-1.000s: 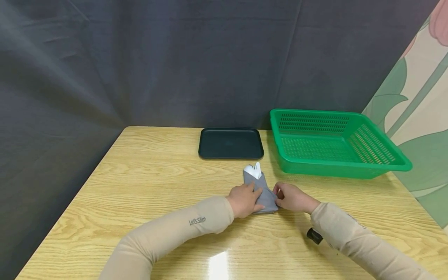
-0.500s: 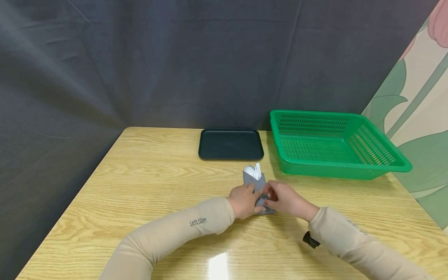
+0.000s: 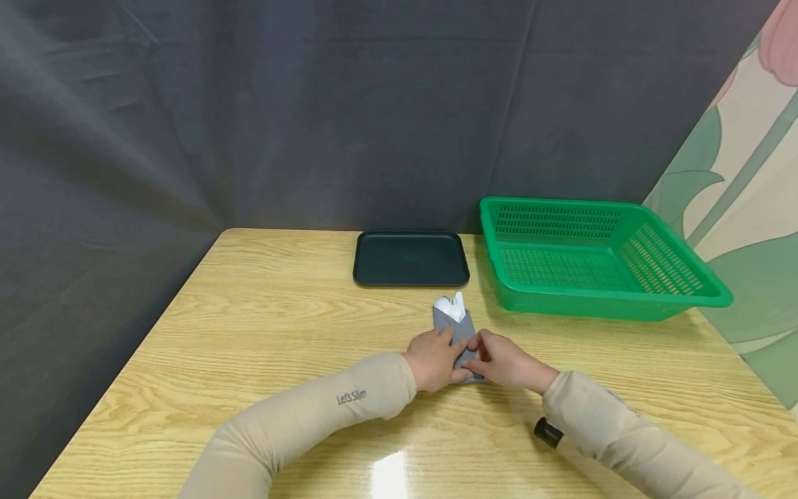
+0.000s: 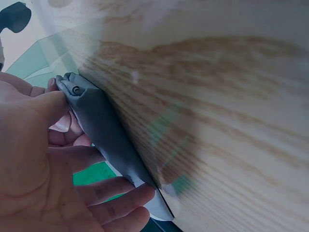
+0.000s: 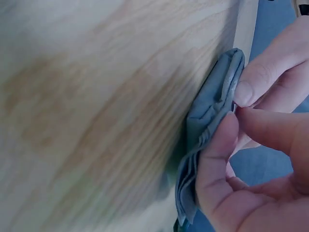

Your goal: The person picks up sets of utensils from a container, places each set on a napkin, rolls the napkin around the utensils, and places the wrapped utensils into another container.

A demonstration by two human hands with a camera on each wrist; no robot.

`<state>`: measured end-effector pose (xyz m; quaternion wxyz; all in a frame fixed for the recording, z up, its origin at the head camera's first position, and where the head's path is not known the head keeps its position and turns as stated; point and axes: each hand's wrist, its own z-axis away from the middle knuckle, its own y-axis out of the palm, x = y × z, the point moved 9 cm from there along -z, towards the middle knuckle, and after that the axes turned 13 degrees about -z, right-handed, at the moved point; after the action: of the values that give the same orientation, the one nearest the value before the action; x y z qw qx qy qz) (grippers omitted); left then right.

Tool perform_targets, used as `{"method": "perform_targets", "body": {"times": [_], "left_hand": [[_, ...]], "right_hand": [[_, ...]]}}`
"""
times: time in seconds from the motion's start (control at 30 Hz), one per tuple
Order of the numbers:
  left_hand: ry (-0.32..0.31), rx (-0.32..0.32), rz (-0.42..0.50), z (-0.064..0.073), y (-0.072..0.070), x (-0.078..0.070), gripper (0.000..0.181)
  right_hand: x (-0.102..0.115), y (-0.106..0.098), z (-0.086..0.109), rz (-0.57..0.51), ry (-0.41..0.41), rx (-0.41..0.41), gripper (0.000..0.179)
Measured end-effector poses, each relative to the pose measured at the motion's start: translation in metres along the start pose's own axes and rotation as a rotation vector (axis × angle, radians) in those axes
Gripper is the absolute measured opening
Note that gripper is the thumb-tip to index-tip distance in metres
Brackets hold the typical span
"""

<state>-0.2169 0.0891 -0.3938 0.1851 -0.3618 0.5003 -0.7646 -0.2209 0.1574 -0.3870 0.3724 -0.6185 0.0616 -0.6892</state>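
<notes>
A grey cloth napkin (image 3: 464, 327) lies folded into a narrow packet on the wooden table. White cutlery (image 3: 450, 307), with fork tines showing, sticks out of its far end. My left hand (image 3: 433, 360) rests over the packet from the left, fingers spread and fairly straight, pressing it down. From the right, my right hand (image 3: 508, 362) pinches the napkin's folded-over side between thumb and fingers. In the right wrist view the napkin (image 5: 207, 106) shows several stacked layers along its edge, and both thumbs meet close together there. The handles are hidden inside the cloth.
A black tray (image 3: 411, 259) lies flat beyond the packet, near the table's far edge. To its right stands a large green plastic basket (image 3: 580, 296) with slotted walls. A dark curtain (image 3: 374, 118) hangs behind the table (image 3: 262, 312).
My right hand has moved left, carrying the napkin's flared right side over onto the packet, which is now narrower. My left hand has stayed in place.
</notes>
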Motion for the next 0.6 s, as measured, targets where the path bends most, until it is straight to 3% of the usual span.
{"method": "perform_targets", "body": {"times": [0.33, 0.47, 0.6], "left_hand": [[-0.024, -0.023, 0.101, 0.0, 0.0, 0.002, 0.063], [-0.029, -0.025, 0.262, 0.002, 0.0, 0.008, 0.065], [-0.056, -0.032, 0.527, 0.004, 0.004, 0.019, 0.071]], "right_hand": [[-0.018, -0.002, -0.003, -0.057, 0.108, -0.051, 0.037], [-0.025, -0.002, -0.004, -0.074, 0.142, -0.057, 0.042], [-0.026, -0.003, -0.004, -0.066, 0.144, -0.063, 0.042]]}}
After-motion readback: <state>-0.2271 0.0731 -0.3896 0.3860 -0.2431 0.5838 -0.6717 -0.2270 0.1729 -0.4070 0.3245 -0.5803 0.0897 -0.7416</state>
